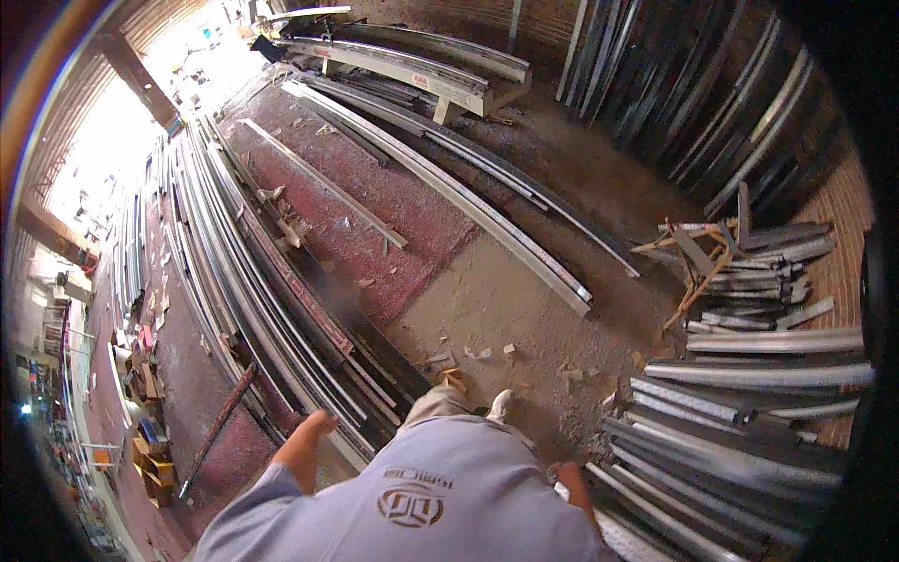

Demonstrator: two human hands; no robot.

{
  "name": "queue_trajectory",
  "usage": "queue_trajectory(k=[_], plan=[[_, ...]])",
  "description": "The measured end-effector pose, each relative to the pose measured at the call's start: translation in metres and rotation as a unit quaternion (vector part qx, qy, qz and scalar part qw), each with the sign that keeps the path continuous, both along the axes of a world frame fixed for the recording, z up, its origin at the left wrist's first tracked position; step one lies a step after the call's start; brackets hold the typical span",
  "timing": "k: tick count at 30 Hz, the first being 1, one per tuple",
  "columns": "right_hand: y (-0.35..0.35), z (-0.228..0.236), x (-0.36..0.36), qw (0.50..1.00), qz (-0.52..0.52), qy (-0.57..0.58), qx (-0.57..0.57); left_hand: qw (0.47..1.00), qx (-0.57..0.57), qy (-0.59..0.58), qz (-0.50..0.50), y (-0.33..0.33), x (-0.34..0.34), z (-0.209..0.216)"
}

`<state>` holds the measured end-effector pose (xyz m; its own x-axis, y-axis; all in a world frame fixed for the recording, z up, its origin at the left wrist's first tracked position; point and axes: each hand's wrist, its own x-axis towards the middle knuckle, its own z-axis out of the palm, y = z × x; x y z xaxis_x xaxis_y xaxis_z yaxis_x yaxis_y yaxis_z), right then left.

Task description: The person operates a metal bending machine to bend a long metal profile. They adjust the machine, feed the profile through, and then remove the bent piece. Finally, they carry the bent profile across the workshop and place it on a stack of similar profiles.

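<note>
My left hand hangs beside my body, above the near ends of long metal profiles that lie bundled on the floor. It appears to touch nothing, and its fingers are too foreshortened to read. My right hand is low on the other side, smeared and partly hidden by my grey shirt. Closest to it is a stack of cut metal profiles. A small whitish patch shows beside that hand; I cannot make out what it is. One light shoe stands on the dusty floor.
Long pale profiles run across the red floor covering ahead. Behind them sits a long white beam-like case. More profiles lean against the far right wall. A wooden stand is at right, small boxes at left.
</note>
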<state>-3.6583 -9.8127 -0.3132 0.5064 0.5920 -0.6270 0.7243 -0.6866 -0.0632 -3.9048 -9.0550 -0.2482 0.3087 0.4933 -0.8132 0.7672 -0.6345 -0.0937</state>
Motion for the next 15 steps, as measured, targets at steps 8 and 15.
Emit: queue_trajectory(k=[8,15], plan=[[0.083,0.129,0.413,0.858,-0.475,0.056,0.187,0.907,-0.125,-0.225,0.334,-0.136,0.102,0.057],[0.298,0.148,0.542,0.870,-0.417,0.049,0.257,0.936,-0.232,-0.207,0.162,-0.068,0.233,-0.012]])
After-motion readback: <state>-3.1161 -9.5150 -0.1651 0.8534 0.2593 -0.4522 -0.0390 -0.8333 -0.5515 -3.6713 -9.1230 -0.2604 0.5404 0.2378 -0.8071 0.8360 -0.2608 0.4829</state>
